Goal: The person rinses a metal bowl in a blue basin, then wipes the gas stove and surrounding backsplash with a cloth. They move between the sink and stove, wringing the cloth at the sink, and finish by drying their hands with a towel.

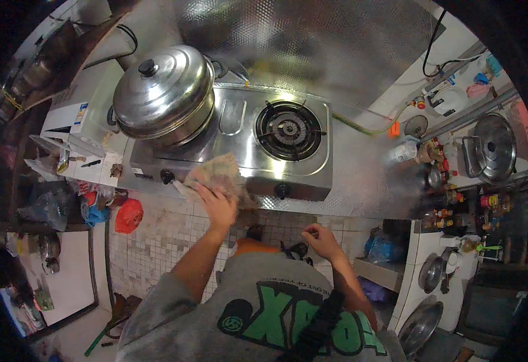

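Note:
My left hand (218, 207) holds a thin beige cloth with a faint reddish pattern (223, 172), its fingers pressed into it. The cloth lies against the front edge of a stainless steel two-burner gas stove (230, 148), between the two dark knobs. My right hand (324, 242) hangs in front of the stove, touching nothing, its fingers curled in; I see nothing in them. A large lidded steel steamer pot (164, 96) covers the left burner. The right burner (290, 130) is bare, with a black pan support round it.
A hose (366, 128) runs from the stove's right side toward the wall. Bottles and jars (439, 175) crowd the right, near a lidded pan (493, 148). To the left stand a white appliance (89, 114) and plastic bags, one red (129, 216). Below is a tiled floor (161, 241).

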{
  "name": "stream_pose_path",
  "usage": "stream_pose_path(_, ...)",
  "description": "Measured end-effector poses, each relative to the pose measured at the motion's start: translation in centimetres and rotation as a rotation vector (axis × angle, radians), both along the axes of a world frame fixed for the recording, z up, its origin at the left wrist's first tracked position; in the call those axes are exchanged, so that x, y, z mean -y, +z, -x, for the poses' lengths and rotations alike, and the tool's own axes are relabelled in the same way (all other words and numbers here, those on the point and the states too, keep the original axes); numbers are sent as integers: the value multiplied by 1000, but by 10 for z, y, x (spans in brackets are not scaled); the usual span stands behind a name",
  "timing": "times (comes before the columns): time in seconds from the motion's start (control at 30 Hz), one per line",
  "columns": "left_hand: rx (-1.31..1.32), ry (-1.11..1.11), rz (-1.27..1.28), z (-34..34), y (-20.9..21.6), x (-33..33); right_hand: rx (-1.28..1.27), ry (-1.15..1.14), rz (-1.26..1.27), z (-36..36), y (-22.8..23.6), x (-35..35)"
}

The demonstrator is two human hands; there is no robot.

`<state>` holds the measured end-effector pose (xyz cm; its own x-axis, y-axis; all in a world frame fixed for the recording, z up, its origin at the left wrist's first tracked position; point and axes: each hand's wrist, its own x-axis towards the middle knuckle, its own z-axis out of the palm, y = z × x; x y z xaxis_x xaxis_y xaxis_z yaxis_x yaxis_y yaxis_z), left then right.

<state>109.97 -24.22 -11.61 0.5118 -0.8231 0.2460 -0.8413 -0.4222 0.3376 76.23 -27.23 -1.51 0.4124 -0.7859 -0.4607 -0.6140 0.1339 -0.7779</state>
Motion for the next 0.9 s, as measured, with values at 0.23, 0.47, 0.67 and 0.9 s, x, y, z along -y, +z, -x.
stream_pose_path(0.23, 88, -386, -238, 112, -3, -13, 13, 102, 24, -12, 7, -6)
stream_pose_path(0.47, 155, 355, -525, -55, -7, -28, -40, -6, -1, 79, -8, -10)
stream_pose_path(0.67, 2, 4, -599, -26, -2, 5, 6, -98, -114, 146, -13, -7)
stream_pose_path(0.9, 85, -262, -486, 149, 3, 18, -9, 46, -97, 161, -19, -6)
